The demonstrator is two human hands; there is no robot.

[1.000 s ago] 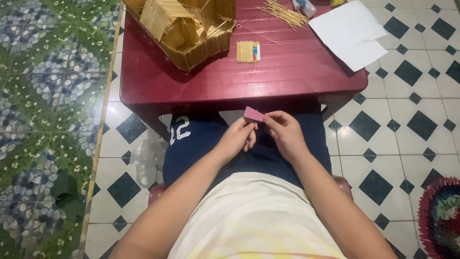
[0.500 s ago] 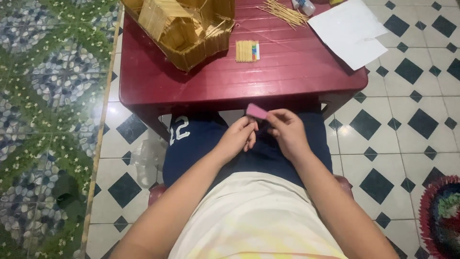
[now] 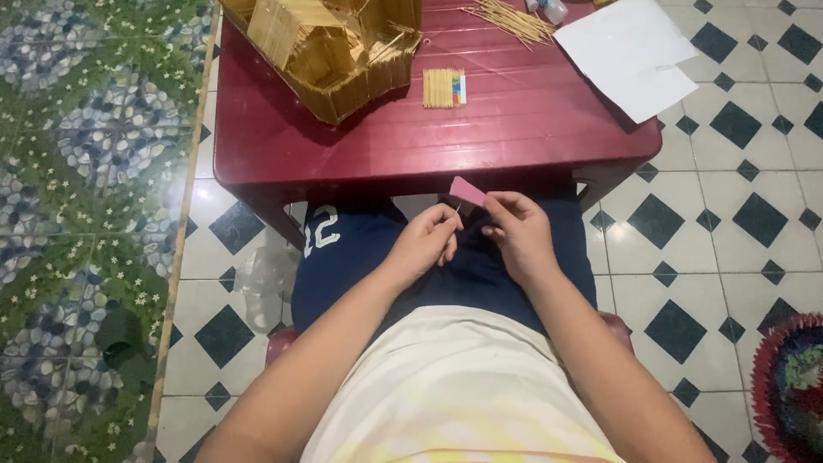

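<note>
Over the lap, just near of the red table [image 3: 360,146], the right hand [image 3: 519,231] pinched a small pink piece [image 3: 468,190] while the left hand [image 3: 426,243] pinched a thin stick [image 3: 457,208] against it, work best done by bracing both wrists and easing the stick gently.

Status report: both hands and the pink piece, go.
Right hand pinching pink piece over the lap. Left hand holding a thin stick against it. Red table edge just ahead, nothing blocking.

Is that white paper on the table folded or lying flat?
Flat: the white paper lies spread on the red table, no fold visible.
</note>
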